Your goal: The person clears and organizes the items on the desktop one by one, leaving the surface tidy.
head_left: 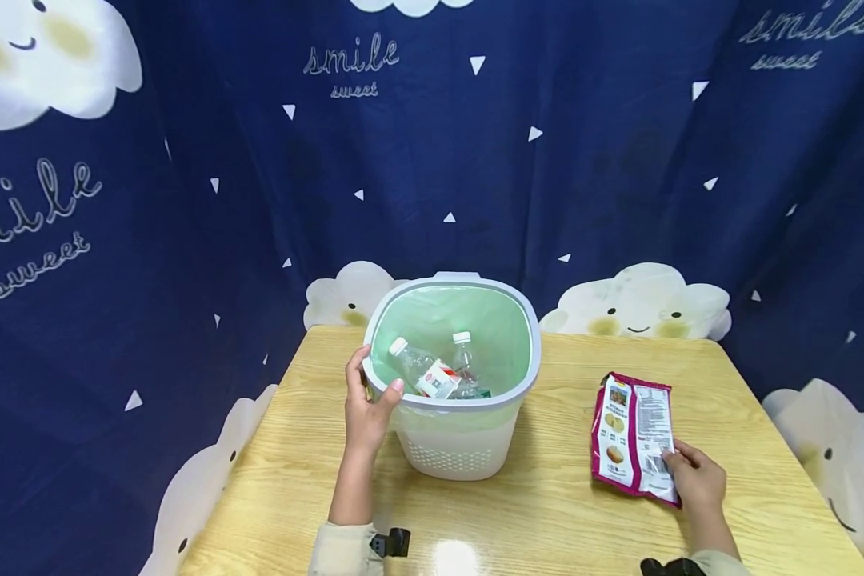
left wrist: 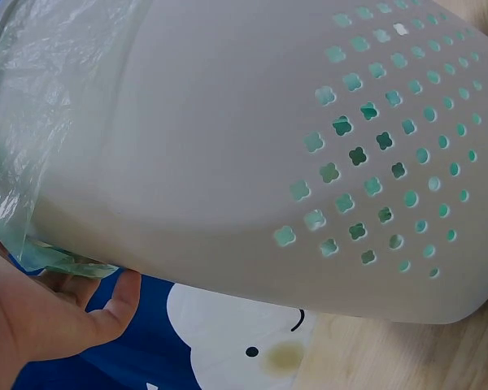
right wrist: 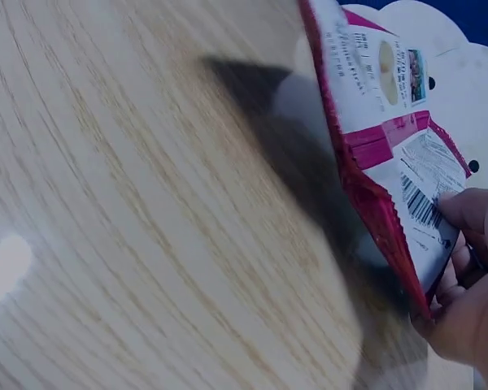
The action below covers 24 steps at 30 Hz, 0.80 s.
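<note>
A white trash bin (head_left: 454,460) with a grey rim and a pale green liner stands at the middle of the table. Two clear plastic bottles with white caps, one of them a labelled bottle (head_left: 425,370), lie inside it. My left hand (head_left: 369,416) grips the bin's rim at its near left corner, and the left wrist view shows the fingers by the liner's overhang (left wrist: 41,162). To the right, my right hand (head_left: 698,480) pinches a magenta and white snack bag (head_left: 634,436) by its lower right edge. In the right wrist view the thumb presses beside the barcode (right wrist: 420,203).
The wooden table (head_left: 547,512) carries the bin. Behind it hangs a dark blue curtain (head_left: 432,176) with white clouds and triangles. A row of small cut-out holes (left wrist: 358,154) runs round the bin's lower wall.
</note>
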{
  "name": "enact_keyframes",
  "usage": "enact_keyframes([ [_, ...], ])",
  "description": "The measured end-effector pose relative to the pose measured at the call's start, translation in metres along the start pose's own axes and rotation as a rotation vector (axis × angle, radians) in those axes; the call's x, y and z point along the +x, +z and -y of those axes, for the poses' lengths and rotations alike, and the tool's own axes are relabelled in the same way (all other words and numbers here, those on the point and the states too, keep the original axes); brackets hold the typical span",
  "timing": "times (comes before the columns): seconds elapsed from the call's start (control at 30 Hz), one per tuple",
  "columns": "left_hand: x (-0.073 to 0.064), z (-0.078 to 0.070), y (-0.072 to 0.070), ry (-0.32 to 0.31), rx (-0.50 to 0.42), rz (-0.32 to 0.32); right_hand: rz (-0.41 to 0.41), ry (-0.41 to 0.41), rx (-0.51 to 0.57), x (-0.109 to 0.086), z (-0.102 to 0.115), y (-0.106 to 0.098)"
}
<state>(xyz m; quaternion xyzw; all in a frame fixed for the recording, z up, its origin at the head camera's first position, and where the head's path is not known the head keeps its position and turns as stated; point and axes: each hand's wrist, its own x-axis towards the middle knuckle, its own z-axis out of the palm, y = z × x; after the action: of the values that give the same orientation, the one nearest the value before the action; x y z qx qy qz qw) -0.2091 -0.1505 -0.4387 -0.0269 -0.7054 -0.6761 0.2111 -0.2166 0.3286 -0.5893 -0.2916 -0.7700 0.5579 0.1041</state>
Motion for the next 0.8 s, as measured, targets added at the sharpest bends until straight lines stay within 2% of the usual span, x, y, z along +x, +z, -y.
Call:
enact_keyframes([
  [0.2, -0.001, -0.001, 0.000, -0.001, 0.008, -0.004, -0.050, 0.051, 0.137, -0.014, 0.010, -0.001],
  [0.37, -0.001, -0.001, 0.000, 0.018, 0.016, -0.008, -0.084, 0.024, 0.199, -0.020, 0.018, 0.000],
  [0.43, -0.001, 0.000, 0.000, 0.015, 0.017, -0.005, -0.089, 0.025, 0.263, -0.017, 0.018, 0.000],
  [0.53, -0.002, 0.000, 0.000, 0.007, 0.018, -0.006, -0.088, 0.025, 0.372, -0.006, 0.009, 0.001],
  [0.63, -0.001, 0.000, 0.000, 0.003, 0.018, -0.010, -0.115, 0.022, 0.481, 0.016, -0.010, 0.006],
  [0.8, -0.001, 0.001, 0.000, 0.003, 0.017, -0.009, -0.202, -0.006, 0.522, 0.045, -0.034, 0.011],
])
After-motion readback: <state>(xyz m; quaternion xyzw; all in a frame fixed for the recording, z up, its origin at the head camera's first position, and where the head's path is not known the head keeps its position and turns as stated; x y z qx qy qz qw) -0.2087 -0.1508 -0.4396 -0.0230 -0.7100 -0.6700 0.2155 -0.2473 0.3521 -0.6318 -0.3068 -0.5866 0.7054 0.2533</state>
